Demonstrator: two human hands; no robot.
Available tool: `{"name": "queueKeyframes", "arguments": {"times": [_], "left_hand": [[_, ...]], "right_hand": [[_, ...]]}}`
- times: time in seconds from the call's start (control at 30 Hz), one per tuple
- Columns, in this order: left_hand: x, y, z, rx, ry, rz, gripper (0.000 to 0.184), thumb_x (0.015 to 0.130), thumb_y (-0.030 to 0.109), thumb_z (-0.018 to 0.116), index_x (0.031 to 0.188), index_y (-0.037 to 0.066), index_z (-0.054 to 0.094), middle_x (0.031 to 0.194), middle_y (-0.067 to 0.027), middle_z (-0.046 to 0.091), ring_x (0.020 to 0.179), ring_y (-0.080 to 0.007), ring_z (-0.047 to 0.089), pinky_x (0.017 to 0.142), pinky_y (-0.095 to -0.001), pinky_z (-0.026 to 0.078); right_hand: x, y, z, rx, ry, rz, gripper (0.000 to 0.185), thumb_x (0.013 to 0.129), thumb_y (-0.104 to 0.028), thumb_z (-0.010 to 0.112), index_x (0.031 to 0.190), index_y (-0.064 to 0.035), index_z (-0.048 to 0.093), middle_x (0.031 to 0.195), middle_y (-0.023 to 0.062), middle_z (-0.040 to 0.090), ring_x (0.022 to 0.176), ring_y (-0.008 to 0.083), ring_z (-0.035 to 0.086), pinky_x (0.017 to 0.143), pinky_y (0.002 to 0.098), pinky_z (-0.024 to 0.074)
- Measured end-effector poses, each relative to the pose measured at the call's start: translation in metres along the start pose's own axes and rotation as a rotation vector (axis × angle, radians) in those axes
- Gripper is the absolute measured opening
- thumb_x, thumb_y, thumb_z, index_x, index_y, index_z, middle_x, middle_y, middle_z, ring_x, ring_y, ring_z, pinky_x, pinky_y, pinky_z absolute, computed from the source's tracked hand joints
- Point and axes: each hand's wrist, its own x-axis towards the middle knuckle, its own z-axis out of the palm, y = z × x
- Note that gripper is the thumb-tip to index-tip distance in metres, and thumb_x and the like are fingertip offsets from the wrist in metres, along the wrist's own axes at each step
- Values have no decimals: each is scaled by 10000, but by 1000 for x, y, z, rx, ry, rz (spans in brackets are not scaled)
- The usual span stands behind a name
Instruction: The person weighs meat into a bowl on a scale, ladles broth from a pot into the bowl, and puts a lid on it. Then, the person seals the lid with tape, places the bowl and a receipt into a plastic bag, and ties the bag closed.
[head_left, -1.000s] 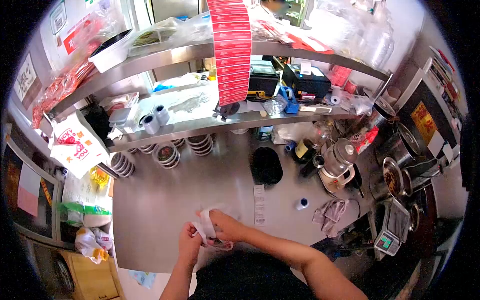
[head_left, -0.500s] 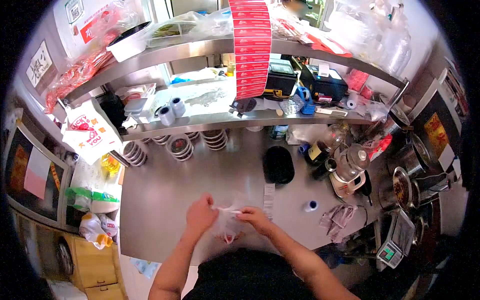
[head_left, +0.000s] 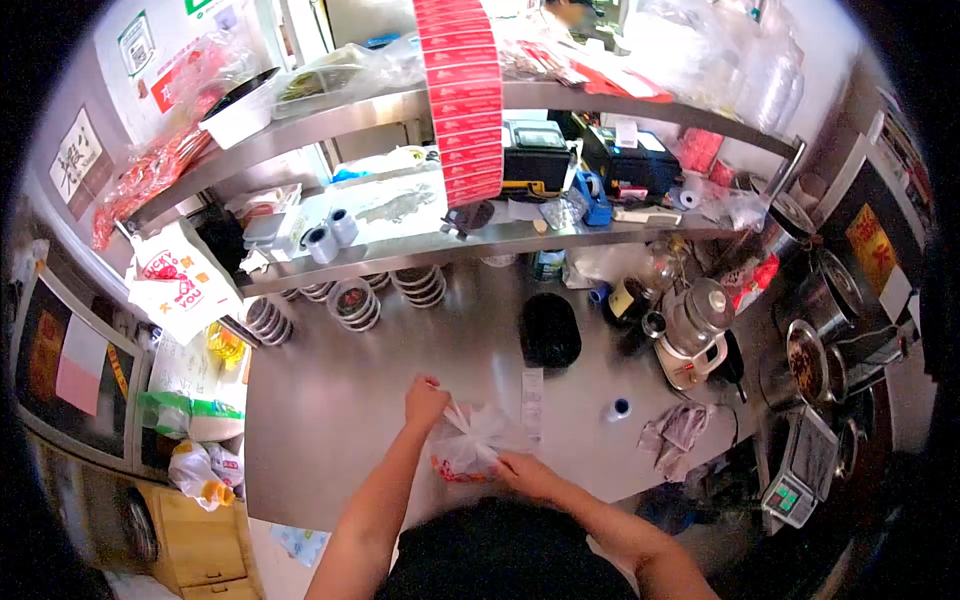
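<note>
A translucent white plastic bag (head_left: 482, 428), with something red showing through its lower part, lies on the steel counter (head_left: 320, 430) close to my body. My left hand (head_left: 427, 402) is closed on the bag's upper left end, which is stretched toward it. On the right side of the bag, my right hand (head_left: 522, 474) pinches the plastic near the gathered middle. A printed paper strip (head_left: 532, 402) lies flat just behind and to the right of the bag.
Stacked round containers (head_left: 355, 304), a black tray (head_left: 550, 330), a paper roll (head_left: 618, 409), a glass kettle (head_left: 697, 318), a cloth (head_left: 678, 430) and a scale (head_left: 800, 470) surround the work spot. A red label strip (head_left: 462, 100) hangs over the shelf (head_left: 390, 248). Beyond it, a person is partly visible.
The hands have moved apart diagonally, with my right hand lower and nearer my body. The bag now shows a gathered middle and a stretched upper left end. The camera view has shifted slightly.
</note>
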Motion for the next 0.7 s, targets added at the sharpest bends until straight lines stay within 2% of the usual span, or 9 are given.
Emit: {"name": "queueKeyframes", "arguments": {"times": [0.07, 0.17, 0.23, 0.27, 0.33, 0.47, 0.53, 0.57, 0.7], "left_hand": [[9, -8, 4, -8, 32, -14, 439, 486, 154, 723, 876, 20, 571, 809, -176, 626, 800, -329, 615, 717, -374, 488], [20, -23, -6, 31, 124, -91, 426, 491, 142, 724, 864, 12, 563, 785, -167, 618, 787, -322, 615, 710, -368, 489], [23, -32, -4, 27, 167, -132, 419, 516, 123, 719, 878, 2, 548, 768, -149, 610, 773, -310, 617, 688, -364, 491], [20, -24, -8, -126, 125, -163, 441, 538, 105, 719, 919, -2, 525, 774, -139, 606, 770, -298, 618, 674, -353, 493], [6, -5, -14, -432, 35, -231, 489, 581, 69, 719, 999, -9, 479, 786, -119, 598, 763, -273, 619, 645, -331, 496], [-36, 33, -43, -634, -137, 94, 610, 649, -1, 707, 1150, 27, 361, 836, -90, 564, 812, -218, 611, 653, -303, 506], [-56, 39, -32, -596, -127, 329, 597, 699, -23, 659, 1193, 36, 330, 935, -111, 566, 829, -231, 620, 673, -308, 509], [-65, 49, -30, -554, -170, 349, 612, 700, -20, 661, 1210, 46, 330, 968, -110, 555, 859, -228, 613, 693, -315, 507], [-88, 73, -31, -370, -234, 445, 684, 690, -20, 664, 1273, 78, 320, 1078, -105, 516, 984, -215, 575, 781, -329, 487]], "right_hand": [[2, 6, 4, -41, 20, -8, 278, 900, -275, 460, 829, -30, 571, 789, 172, 589, 833, 349, 549, 735, 443, 445], [0, 15, 2, -353, -16, -214, 255, 899, -257, 461, 857, -41, 590, 864, 157, 595, 908, 336, 534, 788, 425, 439], [8, 5, -22, -399, -39, -332, 246, 896, -248, 475, 936, -41, 603, 933, 138, 594, 938, 322, 535, 829, 390, 431], [10, 1, -29, -418, -48, -386, 252, 894, -243, 482, 976, -41, 609, 968, 129, 594, 953, 316, 536, 849, 372, 427], [20, 15, -27, 24, 91, -308, 276, 887, -233, 505, 1072, -51, 599, 984, 102, 595, 982, 264, 531, 880, 339, 404], [75, 10, -25, 929, 189, -113, 375, 876, -190, 546, 1236, -90, 537, 1024, 42, 611, 996, 156, 531, 882, 289, 400], [107, 17, -13, 622, 285, -94, 379, 873, -150, 545, 1246, -79, 524, 1056, 36, 608, 970, 134, 536, 859, 288, 416], [115, 14, -15, 460, 325, -84, 383, 872, -129, 544, 1250, -74, 517, 1072, 33, 607, 957, 123, 539, 848, 288, 424], [115, 3, -19, 715, 217, -188, 347, 856, -117, 566, 1193, -33, 546, 1008, 20, 603, 880, 112, 543, 815, 275, 435]]}}
